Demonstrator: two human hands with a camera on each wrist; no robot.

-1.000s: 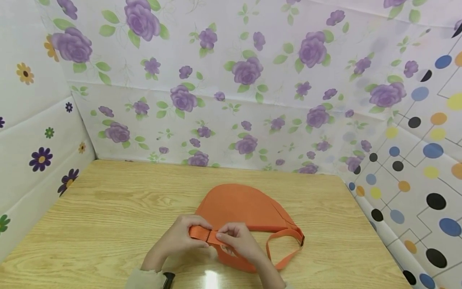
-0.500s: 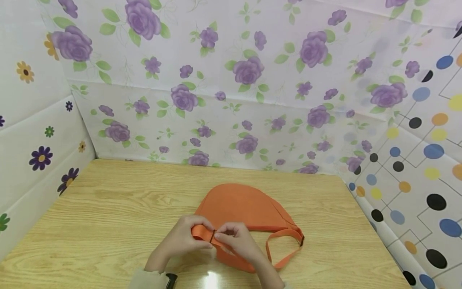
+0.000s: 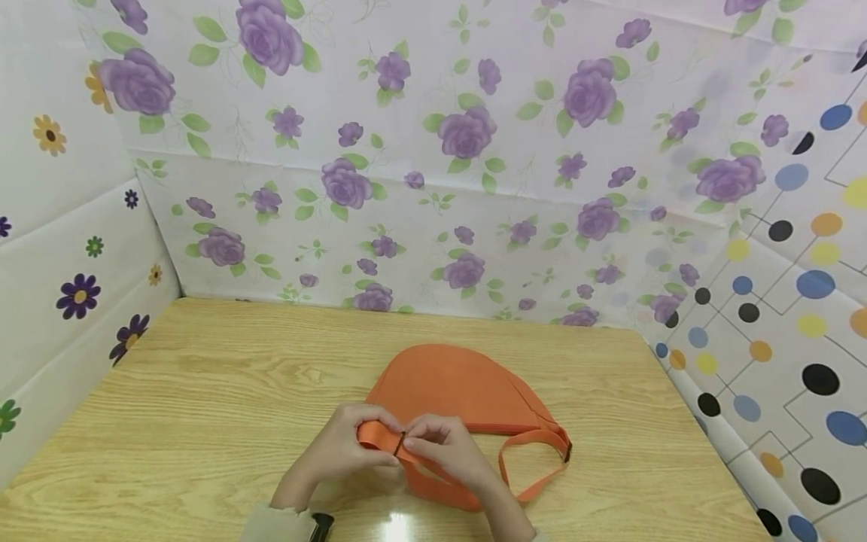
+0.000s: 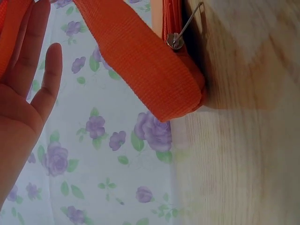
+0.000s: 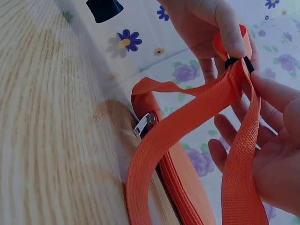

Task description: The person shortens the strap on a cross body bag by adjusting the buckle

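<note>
An orange sling bag (image 3: pixel 447 384) lies on the table, its webbing strap (image 5: pixel 187 117) raised in front of it. My left hand (image 3: pixel 342 448) pinches the strap's looped end near a dark slider buckle (image 3: pixel 400 443). On the buckle's other side, my right hand (image 3: pixel 452 452) pinches the strap between thumb and index finger; in the right wrist view its other fingers spread loosely below. A strap loop emerges past the buckle on the left hand's side. The left wrist view shows the left hand (image 4: pixel 23 93) only partly, with its grip at the frame's edge.
The wooden table (image 3: pixel 237 376) has floral sheeting (image 3: pixel 406 248) behind it and a dotted sheet (image 3: pixel 759 361) at right. A metal zipper pull (image 5: pixel 142 124) hangs on the bag. Another strap loop (image 3: pixel 504 467) lies right of my right hand.
The slider buckle has shifted slightly right, up against the right fingertips, and the left hand has moved a little right with it. Over the last half second almost nothing has moved.
</note>
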